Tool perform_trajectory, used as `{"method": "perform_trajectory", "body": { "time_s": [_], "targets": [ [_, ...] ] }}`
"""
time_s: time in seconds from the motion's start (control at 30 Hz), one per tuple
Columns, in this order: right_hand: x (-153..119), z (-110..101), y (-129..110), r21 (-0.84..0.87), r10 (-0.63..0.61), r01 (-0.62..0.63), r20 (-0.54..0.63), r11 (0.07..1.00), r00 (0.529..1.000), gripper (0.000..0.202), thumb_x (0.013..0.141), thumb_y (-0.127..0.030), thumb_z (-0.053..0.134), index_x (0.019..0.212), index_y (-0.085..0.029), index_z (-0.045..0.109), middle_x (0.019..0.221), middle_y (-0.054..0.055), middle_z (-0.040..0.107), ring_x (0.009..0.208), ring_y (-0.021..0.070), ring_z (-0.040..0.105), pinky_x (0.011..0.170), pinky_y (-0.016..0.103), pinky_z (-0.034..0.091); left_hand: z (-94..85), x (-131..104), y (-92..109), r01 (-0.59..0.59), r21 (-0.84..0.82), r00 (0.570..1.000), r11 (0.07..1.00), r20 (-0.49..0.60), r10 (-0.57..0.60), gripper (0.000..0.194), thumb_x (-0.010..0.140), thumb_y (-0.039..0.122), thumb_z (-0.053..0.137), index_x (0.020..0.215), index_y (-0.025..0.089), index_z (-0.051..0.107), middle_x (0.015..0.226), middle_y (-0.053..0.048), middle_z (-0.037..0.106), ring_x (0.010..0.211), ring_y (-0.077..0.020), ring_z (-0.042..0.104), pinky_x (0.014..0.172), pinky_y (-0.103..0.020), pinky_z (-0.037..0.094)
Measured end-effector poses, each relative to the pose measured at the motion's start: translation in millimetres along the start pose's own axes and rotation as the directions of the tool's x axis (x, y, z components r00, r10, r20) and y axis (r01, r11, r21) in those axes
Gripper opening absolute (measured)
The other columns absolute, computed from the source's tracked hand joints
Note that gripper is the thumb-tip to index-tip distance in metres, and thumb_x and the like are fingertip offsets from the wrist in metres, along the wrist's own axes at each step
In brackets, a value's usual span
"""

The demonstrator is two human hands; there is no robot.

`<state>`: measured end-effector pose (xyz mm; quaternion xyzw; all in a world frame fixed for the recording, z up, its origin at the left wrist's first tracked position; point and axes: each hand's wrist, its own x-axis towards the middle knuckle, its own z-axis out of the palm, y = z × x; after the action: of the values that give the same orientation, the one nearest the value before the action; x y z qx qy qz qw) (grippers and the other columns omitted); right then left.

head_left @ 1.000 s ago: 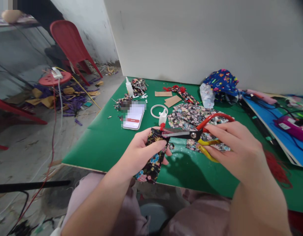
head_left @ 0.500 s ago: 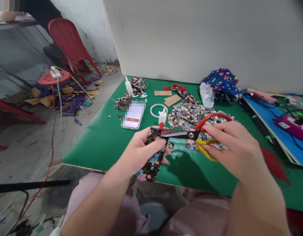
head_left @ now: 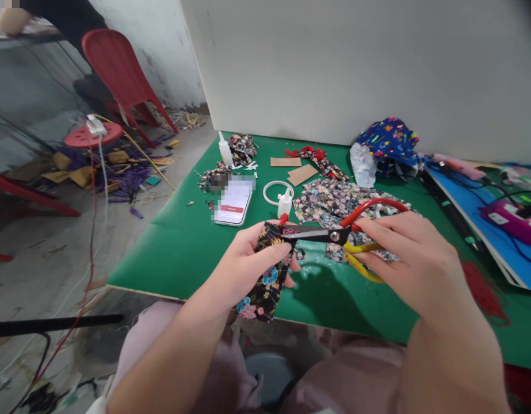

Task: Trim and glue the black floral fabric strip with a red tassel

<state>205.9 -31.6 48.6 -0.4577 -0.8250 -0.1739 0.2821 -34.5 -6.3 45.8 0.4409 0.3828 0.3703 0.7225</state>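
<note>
Between left fingers (head_left: 269,253), floral fabric strip (head_left: 265,287).

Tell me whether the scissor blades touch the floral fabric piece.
Touching. The head view shows the scissors blade tips meeting the top edge of the floral fabric piece held by the left hand.

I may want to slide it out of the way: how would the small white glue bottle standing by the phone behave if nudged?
The small white glue bottle stands upright, narrow and taller than wide, so it would probably tip rather than slide. It looks like light plastic. Once down, its round body may roll across the green table.
</note>
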Motion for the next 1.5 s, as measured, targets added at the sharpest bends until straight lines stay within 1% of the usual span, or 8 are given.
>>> {"method": "perform_trajectory", "body": {
  "time_s": [0.07, 0.23, 0.63, 0.87, 0.97, 1.1, 1.3, 1.5],
  "targets": [
    [0.0, 0.1, -0.2, -0.006, -0.001, 0.001, -0.003, 1.0, 1.0, 0.027, 0.077, -0.02, 0.066, 0.104, -0.016, 0.061, 0.088, 0.008, 0.065, 0.08, 0.0216, 0.058, 0.074, 0.035, 0.047, -0.2, 0.2, -0.9, -0.002, -0.01, 1.0, 1.0, 0.01, 0.002, 0.02, 0.074, 0.028, 0.067, 0.088, 0.016, 0.059, 0.059, 0.002, 0.067, 0.047, -0.0114, 0.062, 0.044, -0.018, 0.049],
    [0.6, -0.1, -0.6, -0.003, 0.0, 0.0, 0.006, 1.0, 1.0, 0.026, 0.078, -0.021, 0.065, 0.104, -0.016, 0.061, 0.087, 0.007, 0.065, 0.079, 0.0215, 0.058, 0.074, 0.036, 0.047, 1.2, -0.7, -0.3, -0.005, -0.01, 1.0, 1.0, -0.023, 0.005, 0.017, 0.074, 0.027, 0.066, 0.084, 0.016, 0.059, 0.059, 0.002, 0.067, 0.045, -0.0112, 0.061, 0.043, -0.018, 0.049],
    [-0.3, 1.1, 1.6, -0.011, 0.005, -0.005, 0.008, 1.0, 1.0, 0.027, 0.078, -0.022, 0.065, 0.104, -0.016, 0.061, 0.087, 0.007, 0.066, 0.079, 0.0204, 0.058, 0.074, 0.034, 0.046, -2.2, 1.1, -1.2, 0.03, 0.015, 1.0, 0.999, 0.005, -0.03, 0.019, 0.075, 0.029, 0.067, 0.084, 0.016, 0.056, 0.061, 0.002, 0.067, 0.047, -0.0122, 0.062, 0.046, -0.02, 0.05],
    [0.2, 2.0, 4.3, -0.034, 0.022, -0.022, -0.01, 0.999, 1.0, 0.024, 0.079, -0.021, 0.063, 0.103, -0.019, 0.061, 0.085, 0.005, 0.064, 0.078, 0.02, 0.058, 0.073, 0.033, 0.047, -4.1, 6.6, -3.5, 0.018, 0.027, 1.0, 0.999, -0.015, -0.017, 0.022, 0.075, 0.027, 0.065, 0.092, 0.016, 0.058, 0.06, 0.002, 0.067, 0.047, -0.0117, 0.062, 0.045, -0.019, 0.049],
    [0.1, 2.8, 4.5, -0.018, 0.023, -0.023, 0.005, 1.0, 1.0, 0.026, 0.079, -0.021, 0.063, 0.104, -0.02, 0.06, 0.085, 0.005, 0.064, 0.078, 0.02, 0.058, 0.071, 0.033, 0.047, -4.3, 6.1, -2.0, 0.032, 0.039, 0.999, 0.999, -0.027, -0.031, 0.02, 0.075, 0.028, 0.065, 0.088, 0.016, 0.057, 0.06, 0.002, 0.067, 0.046, -0.0121, 0.062, 0.045, -0.02, 0.049],
    [-0.5, 2.5, 4.1, 0.002, 0.03, -0.03, 0.022, 1.0, 0.999, 0.026, 0.079, -0.02, 0.063, 0.105, -0.02, 0.06, 0.088, 0.005, 0.065, 0.079, 0.0203, 0.058, 0.073, 0.035, 0.047, -2.7, 4.5, -0.7, 0.015, 0.029, 0.999, 0.999, -0.032, -0.014, 0.019, 0.074, 0.029, 0.067, 0.082, 0.015, 0.055, 0.06, 0.001, 0.067, 0.046, -0.0124, 0.062, 0.045, -0.02, 0.05],
    [0.9, 4.0, 2.7, 0.003, 0.013, -0.013, 0.026, 1.0, 1.0, 0.026, 0.078, -0.02, 0.065, 0.103, -0.016, 0.061, 0.088, 0.007, 0.066, 0.08, 0.0212, 0.059, 0.073, 0.035, 0.047, -2.7, 4.4, -1.1, 0.017, 0.044, 0.999, 0.999, -0.031, -0.016, 0.021, 0.075, 0.029, 0.066, 0.086, 0.015, 0.056, 0.061, 0.002, 0.067, 0.047, -0.0118, 0.062, 0.046, -0.02, 0.05],
    [0.8, 3.1, 1.5, -0.001, 0.029, -0.029, 0.015, 1.0, 0.999, 0.028, 0.077, -0.021, 0.066, 0.105, -0.018, 0.062, 0.087, 0.006, 0.067, 0.08, 0.0209, 0.059, 0.074, 0.035, 0.048, -3.8, 3.6, -2.2, 0.03, 0.06, 0.999, 0.998, -0.019, -0.028, 0.019, 0.076, 0.029, 0.065, 0.084, 0.016, 0.055, 0.063, 0.001, 0.067, 0.048, -0.0125, 0.062, 0.047, -0.021, 0.049]
  ]
}}
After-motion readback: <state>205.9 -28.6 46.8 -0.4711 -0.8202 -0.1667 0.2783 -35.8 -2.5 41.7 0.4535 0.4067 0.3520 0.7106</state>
